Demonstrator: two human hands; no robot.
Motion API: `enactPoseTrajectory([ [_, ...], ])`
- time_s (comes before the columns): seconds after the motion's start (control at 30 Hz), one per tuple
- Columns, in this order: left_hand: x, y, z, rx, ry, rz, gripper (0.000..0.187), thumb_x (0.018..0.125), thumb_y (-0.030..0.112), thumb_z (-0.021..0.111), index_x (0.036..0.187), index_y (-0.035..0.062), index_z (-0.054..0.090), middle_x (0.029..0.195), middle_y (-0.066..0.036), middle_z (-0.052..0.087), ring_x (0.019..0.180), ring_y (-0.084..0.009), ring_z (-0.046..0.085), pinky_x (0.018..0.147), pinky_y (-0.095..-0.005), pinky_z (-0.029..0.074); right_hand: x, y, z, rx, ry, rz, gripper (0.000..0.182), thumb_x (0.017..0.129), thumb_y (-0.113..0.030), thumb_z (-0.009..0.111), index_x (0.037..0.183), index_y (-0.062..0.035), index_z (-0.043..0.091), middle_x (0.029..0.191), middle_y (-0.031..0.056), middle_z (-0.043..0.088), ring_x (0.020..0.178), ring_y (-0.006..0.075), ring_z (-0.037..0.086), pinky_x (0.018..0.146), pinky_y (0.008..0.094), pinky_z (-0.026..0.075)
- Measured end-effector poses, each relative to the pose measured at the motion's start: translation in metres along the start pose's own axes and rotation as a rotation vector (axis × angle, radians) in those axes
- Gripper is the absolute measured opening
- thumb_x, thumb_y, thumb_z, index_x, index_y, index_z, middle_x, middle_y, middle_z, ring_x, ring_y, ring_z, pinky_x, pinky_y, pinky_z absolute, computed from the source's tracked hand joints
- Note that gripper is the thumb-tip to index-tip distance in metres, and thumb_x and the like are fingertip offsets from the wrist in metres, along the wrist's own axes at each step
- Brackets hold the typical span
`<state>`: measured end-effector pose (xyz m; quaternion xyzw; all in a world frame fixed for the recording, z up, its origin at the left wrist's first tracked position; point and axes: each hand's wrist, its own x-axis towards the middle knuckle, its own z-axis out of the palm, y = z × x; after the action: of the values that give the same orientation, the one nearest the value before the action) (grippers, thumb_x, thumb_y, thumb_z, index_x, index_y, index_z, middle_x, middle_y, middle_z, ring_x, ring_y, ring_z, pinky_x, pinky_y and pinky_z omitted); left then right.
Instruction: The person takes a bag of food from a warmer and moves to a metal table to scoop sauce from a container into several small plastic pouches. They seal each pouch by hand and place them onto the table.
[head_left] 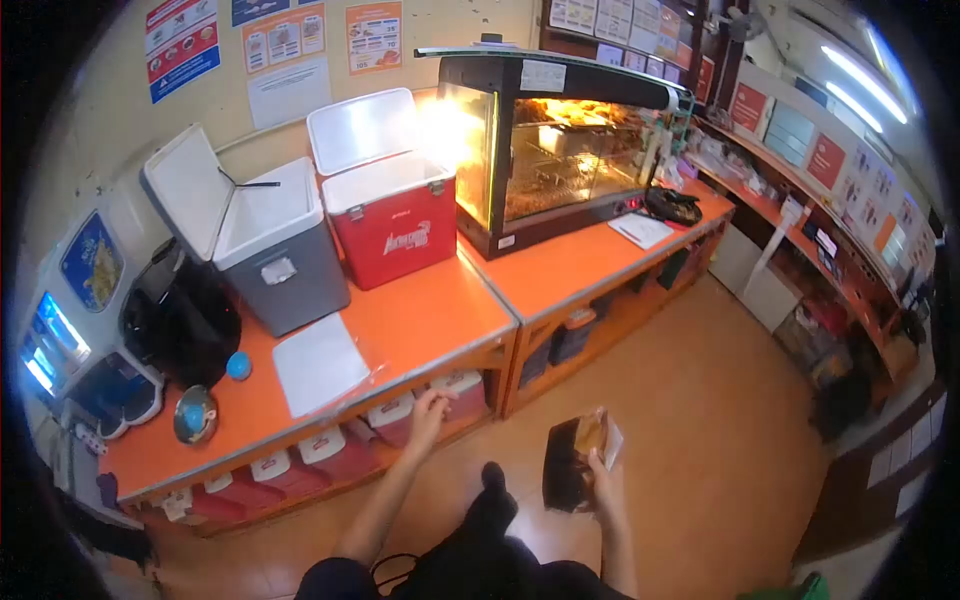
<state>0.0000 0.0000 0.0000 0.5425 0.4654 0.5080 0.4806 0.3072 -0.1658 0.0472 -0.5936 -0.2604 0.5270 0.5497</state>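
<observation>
My right hand (603, 478) is closed around a dark, flat pack with a brown front and a white paper edge (568, 465), held over the floor right of my legs. What exactly the pack is, I cannot make out. Out in front of the orange counter's edge, my left hand (432, 408) hangs with its fingers loosely bent and apart, and nothing shows in it. Behind that hand are lidded red bins (393, 418) on the shelf below the counter. A white sheet or board (320, 365) lies on the counter top nearby.
An open grey cooler (285, 280) and an open red cooler (405, 235) stand on the orange counter (440, 325). A lit glass food warmer (575, 150) is further right. At the left are a metal bowl (196, 415), a blue round item (239, 366) and a black bin (185, 330).
</observation>
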Motion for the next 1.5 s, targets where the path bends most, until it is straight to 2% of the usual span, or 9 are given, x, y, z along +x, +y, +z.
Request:
enactPoseTrajectory([
  [0.17,0.185,0.025,0.081,0.007,0.125,0.073,0.019,0.087,0.005,0.050,0.097,0.0009,0.066,0.090,-0.006,0.067,0.085,-0.0153,0.061,0.080,-0.0279,0.048,0.170,-0.039,-0.022,-0.178,0.049,-0.034,0.053,0.093,-0.044,0.057,0.123,-0.0009,0.051,0.094,0.0043,0.060,0.082,0.0123,0.055,0.070,0.0274,0.047],
  [0.3,0.328,0.085,0.151,0.100,0.181,0.276,0.024,0.089,0.008,0.053,0.110,0.0008,0.062,0.104,-0.010,0.063,0.091,-0.0193,0.062,0.084,-0.0305,0.049,0.235,-0.148,0.010,0.113,0.073,-0.152,0.049,0.093,-0.047,0.056,0.117,-0.0046,0.057,0.081,-0.0037,0.049,0.070,0.0076,0.042,0.058,0.0235,0.034],
  [0.43,0.461,0.077,0.205,0.239,0.218,0.388,0.056,0.090,0.017,0.055,0.140,0.0035,0.035,0.134,-0.013,0.040,0.113,-0.0247,0.050,0.094,-0.0347,0.045,0.354,-0.160,-0.053,0.353,-0.198,0.012,0.055,0.098,-0.049,0.042,0.129,-0.0038,0.053,0.116,0.0102,0.060,0.094,0.0164,0.058,0.085,0.0304,0.049],
  [0.63,0.552,0.078,0.274,0.517,0.760,0.345,0.081,0.082,0.016,0.061,0.148,0.0032,0.016,0.137,-0.021,0.025,0.126,-0.0372,0.032,0.104,-0.0487,0.030,0.517,-0.220,-0.085,0.568,-0.468,0.196,0.058,0.099,-0.048,0.036,0.133,-0.0016,0.045,0.124,0.0178,0.058,0.113,0.0320,0.056,0.097,0.0450,0.047],
  [0.73,0.567,0.089,0.307,0.578,1.009,0.284,0.089,0.075,0.015,0.062,0.148,0.0040,0.013,0.138,-0.020,0.026,0.129,-0.0382,0.027,0.104,-0.0531,0.023,0.587,-0.256,-0.099,0.602,-0.682,0.258,0.058,0.099,-0.048,0.037,0.134,-0.0026,0.044,0.125,0.0170,0.057,0.114,0.0317,0.056,0.098,0.0461,0.046],
  [0.83,0.586,0.097,0.318,0.456,1.192,0.361,0.074,0.073,0.015,0.064,0.138,0.0034,0.030,0.129,-0.019,0.034,0.124,-0.0365,0.031,0.103,-0.0509,0.024,0.644,-0.292,-0.112,0.629,-0.806,0.384,0.058,0.098,-0.049,0.038,0.134,-0.0038,0.044,0.128,0.0163,0.055,0.115,0.0311,0.055,0.099,0.0473,0.045],
  [1.0,0.605,0.092,0.341,0.599,1.137,0.420,0.041,0.079,0.019,0.064,0.112,0.0021,0.047,0.109,-0.017,0.049,0.108,-0.0354,0.045,0.091,-0.0487,0.036,0.716,-0.339,-0.100,0.527,-0.928,0.425,0.055,0.098,-0.047,0.040,0.133,-0.0051,0.045,0.126,0.0158,0.056,0.113,0.0301,0.056,0.097,0.0464,0.047],
  [1.2,0.645,0.106,0.384,0.805,0.950,0.425,0.022,0.081,0.021,0.064,0.095,0.0075,0.054,0.083,-0.009,0.057,0.086,-0.0324,0.056,0.075,-0.0467,0.042,0.793,-0.300,-0.069,0.299,-1.035,0.471,0.052,0.099,-0.045,0.040,0.131,-0.0059,0.047,0.123,0.0153,0.057,0.110,0.0302,0.058,0.095,0.0461,0.048],
  [1.5,0.703,0.121,0.464,0.926,0.724,0.537,0.011,0.082,0.019,0.061,0.082,0.0082,0.057,0.079,-0.010,0.061,0.080,-0.0312,0.060,0.073,-0.0437,0.044,0.806,-0.259,-0.062,0.194,-0.957,0.460,0.045,0.100,-0.043,0.040,0.128,-0.0093,0.050,0.116,0.0136,0.061,0.104,0.0296,0.061,0.092,0.0472,0.051],
])
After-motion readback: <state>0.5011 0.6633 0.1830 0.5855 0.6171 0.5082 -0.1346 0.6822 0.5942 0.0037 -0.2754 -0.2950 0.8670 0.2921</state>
